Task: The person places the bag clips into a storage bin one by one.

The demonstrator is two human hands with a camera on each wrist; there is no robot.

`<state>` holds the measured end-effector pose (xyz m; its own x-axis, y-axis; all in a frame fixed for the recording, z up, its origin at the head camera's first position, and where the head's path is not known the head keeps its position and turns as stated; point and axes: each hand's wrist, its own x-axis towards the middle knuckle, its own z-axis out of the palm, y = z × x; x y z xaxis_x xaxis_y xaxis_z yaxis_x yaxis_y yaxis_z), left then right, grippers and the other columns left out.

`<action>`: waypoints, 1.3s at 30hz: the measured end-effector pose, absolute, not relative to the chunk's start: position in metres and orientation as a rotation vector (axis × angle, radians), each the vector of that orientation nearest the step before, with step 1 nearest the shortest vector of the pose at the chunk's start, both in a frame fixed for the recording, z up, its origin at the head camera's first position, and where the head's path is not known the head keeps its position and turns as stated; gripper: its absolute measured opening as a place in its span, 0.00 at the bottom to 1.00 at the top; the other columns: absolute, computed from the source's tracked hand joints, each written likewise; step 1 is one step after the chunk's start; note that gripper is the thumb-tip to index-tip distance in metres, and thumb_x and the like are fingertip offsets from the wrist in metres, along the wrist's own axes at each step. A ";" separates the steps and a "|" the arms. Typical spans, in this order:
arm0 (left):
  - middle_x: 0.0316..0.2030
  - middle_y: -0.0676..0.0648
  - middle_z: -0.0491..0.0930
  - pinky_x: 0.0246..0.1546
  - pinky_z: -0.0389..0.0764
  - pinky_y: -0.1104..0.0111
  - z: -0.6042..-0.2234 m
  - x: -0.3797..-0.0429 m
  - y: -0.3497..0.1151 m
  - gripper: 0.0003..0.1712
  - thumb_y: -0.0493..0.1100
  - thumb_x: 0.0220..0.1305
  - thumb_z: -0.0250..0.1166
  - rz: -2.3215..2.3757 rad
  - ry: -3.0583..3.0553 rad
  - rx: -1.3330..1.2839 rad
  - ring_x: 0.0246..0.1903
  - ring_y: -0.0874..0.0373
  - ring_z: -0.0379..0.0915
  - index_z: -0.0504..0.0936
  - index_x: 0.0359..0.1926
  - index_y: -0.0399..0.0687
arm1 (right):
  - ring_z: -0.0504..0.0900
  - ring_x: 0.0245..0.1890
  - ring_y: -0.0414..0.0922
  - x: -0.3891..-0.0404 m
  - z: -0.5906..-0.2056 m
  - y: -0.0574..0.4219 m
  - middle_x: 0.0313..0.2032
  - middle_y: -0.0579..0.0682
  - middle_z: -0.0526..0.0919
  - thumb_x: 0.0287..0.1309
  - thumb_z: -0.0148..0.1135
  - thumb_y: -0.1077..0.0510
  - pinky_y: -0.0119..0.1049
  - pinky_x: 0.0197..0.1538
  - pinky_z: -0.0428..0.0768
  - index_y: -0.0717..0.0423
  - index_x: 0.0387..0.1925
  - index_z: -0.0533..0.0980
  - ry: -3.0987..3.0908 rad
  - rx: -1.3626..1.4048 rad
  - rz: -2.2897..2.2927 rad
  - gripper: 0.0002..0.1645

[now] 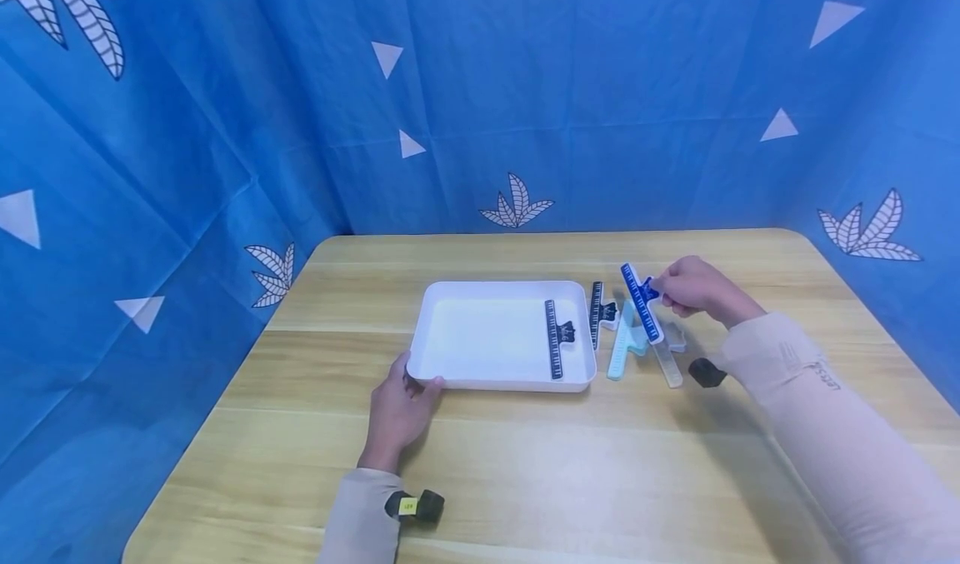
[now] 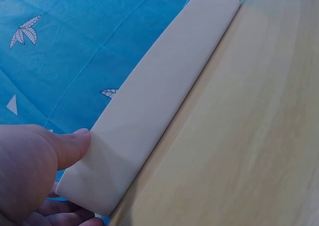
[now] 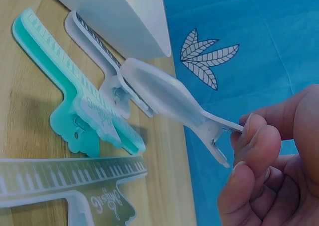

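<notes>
My right hand pinches a blue music clip by one handle, holding it above the other clips; in the right wrist view this clip shows its pale edge and back. Below lie a turquoise clip, a black-and-white clip beside the tray, and a clear or greyish clip partly covered by the blue one. A white tray holds one black clip near its right end. My left hand grips the tray's near left corner, thumb on the front wall.
The wooden table has a far edge close to a blue patterned curtain that also hangs at both sides. Dark wrist devices sit on both sleeves.
</notes>
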<state>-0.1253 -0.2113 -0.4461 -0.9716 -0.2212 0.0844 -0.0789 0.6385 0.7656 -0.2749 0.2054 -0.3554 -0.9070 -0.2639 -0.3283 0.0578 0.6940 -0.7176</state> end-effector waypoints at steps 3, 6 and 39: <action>0.58 0.36 0.67 0.50 0.74 0.59 -0.446 -0.125 -0.211 0.42 0.51 0.55 0.65 -1.241 -2.685 0.250 0.52 0.45 0.70 0.57 0.65 0.41 | 0.66 0.14 0.40 -0.275 -0.357 0.205 0.15 0.46 0.69 0.64 0.45 0.55 0.29 0.21 0.68 0.64 0.26 0.72 2.493 -0.165 -1.085 0.18; 0.58 0.36 0.67 0.50 0.74 0.59 -0.447 -0.125 -0.211 0.42 0.50 0.55 0.65 -1.238 -2.684 0.247 0.52 0.45 0.70 0.57 0.66 0.41 | 0.66 0.14 0.40 -0.275 -0.358 0.204 0.15 0.46 0.69 0.64 0.45 0.55 0.29 0.21 0.69 0.67 0.28 0.72 2.499 -0.173 -1.085 0.18; 0.59 0.36 0.66 0.51 0.73 0.59 -0.446 -0.124 -0.209 0.42 0.50 0.56 0.64 -1.252 -2.699 0.281 0.54 0.46 0.69 0.56 0.66 0.42 | 0.65 0.13 0.39 -0.271 -0.357 0.186 0.15 0.45 0.69 0.64 0.44 0.55 0.28 0.20 0.67 0.71 0.43 0.72 2.465 -0.165 -1.122 0.21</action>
<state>-0.1245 -0.2091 -0.4464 -0.9707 -0.2327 0.0597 -0.1047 0.6333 0.7668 -0.2710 0.1858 -0.3571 -0.9027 -0.2769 -0.3293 0.0664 0.6665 -0.7425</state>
